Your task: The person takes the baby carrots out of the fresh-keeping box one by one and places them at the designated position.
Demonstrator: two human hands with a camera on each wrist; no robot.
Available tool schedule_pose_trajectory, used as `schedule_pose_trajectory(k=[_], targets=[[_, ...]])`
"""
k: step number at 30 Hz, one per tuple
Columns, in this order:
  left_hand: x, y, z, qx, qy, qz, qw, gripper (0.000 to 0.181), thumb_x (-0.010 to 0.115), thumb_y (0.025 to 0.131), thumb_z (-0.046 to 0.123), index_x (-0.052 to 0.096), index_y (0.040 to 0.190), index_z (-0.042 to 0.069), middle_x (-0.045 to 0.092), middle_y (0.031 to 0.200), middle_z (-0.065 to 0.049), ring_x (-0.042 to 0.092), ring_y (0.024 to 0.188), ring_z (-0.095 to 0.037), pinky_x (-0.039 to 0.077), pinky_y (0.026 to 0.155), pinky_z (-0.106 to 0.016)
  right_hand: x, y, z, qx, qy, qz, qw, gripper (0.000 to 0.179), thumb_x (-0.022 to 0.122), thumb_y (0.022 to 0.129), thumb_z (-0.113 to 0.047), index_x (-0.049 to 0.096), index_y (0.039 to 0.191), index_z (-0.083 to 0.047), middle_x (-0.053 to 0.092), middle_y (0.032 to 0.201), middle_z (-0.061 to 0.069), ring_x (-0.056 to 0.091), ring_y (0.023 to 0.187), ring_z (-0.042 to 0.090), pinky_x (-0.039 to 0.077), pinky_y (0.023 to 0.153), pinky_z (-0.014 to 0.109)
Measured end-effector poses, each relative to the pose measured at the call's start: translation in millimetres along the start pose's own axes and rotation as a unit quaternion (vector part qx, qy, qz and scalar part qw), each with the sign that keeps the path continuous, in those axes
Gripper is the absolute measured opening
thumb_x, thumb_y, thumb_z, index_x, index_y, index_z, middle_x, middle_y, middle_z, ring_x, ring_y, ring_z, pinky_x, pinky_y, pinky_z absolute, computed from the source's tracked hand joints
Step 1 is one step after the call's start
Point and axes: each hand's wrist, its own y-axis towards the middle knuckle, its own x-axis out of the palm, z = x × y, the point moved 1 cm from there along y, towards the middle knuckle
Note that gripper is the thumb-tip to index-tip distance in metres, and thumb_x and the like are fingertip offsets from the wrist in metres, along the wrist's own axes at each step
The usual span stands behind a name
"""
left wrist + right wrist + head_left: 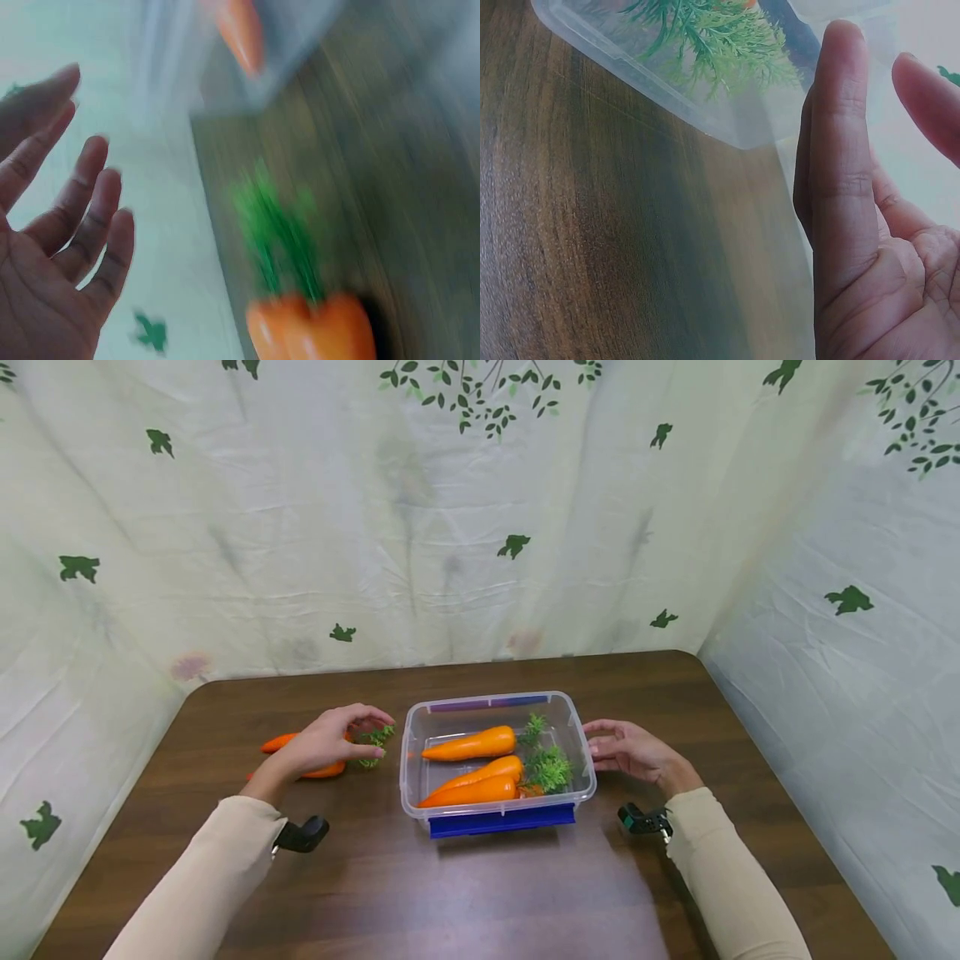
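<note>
- Three carrots (480, 743) in the tub (502, 821); two loose carrots (328, 770) toward the left edge of the desk (360, 885).
- Left hand (324, 742): fingers apart, empty. Right hand (632, 752): likewise, beside the tub.
- Low left sweep could roll the loose carrots; a right-side bump might skid the tub.

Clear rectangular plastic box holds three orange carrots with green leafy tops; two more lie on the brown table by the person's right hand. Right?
Wrong hand: the head view shows the two loose orange carrots by the person's left hand. The rest stands.
</note>
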Motion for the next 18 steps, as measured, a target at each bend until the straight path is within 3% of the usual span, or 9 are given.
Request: schedule_pose_trajectory(k=[5,9,14,18], targets=[[15.6,18.0,30.9,0.024,-0.055,-0.060,0.9964,0.039,0.075,0.085,0.020,0.062,0.120,0.007,0.064,0.111,-0.009,0.057,0.099,-0.027,0.047,0.090,-0.047,0.2,0.4,-0.3,-0.004,-0.004,-0.004,1.0000,0.033,0.052,0.093,0.008,0.045,0.125,-0.002,0.070,0.100,0.009,0.069,0.088,0.018,0.055,0.082,0.035],[26.9,30.9,51.8,0.024,-0.085,-0.104,0.9906,0.040,0.074,0.086,0.024,0.062,0.121,0.009,0.062,0.112,-0.007,0.056,0.103,-0.026,0.047,0.093,-0.045,0.0,0.4,0.1,-0.005,-0.005,-0.001,1.0000,0.033,0.051,0.094,0.008,0.045,0.125,-0.002,0.070,0.100,0.010,0.069,0.087,0.018,0.055,0.082,0.035],[39.2,45.2,71.5,0.016,-0.101,-0.151,0.9832,0.041,0.073,0.087,0.021,0.060,0.123,0.006,0.061,0.115,-0.006,0.055,0.107,-0.025,0.044,0.097,-0.048,-0.3,0.5,0.5,-0.004,-0.008,0.002,1.0000,0.033,0.052,0.093,0.007,0.046,0.125,-0.001,0.070,0.101,0.011,0.069,0.088,0.019,0.055,0.082,0.035],[48.5,56.3,85.7,0.021,-0.096,-0.196,0.9756,0.041,0.070,0.088,0.014,0.058,0.124,0.000,0.063,0.115,-0.012,0.058,0.105,-0.025,0.047,0.093,-0.039,-0.7,0.7,0.2,-0.005,-0.011,0.000,0.9999,0.033,0.054,0.093,0.006,0.047,0.124,-0.002,0.070,0.102,0.011,0.069,0.089,0.020,0.055,0.083,0.036]])
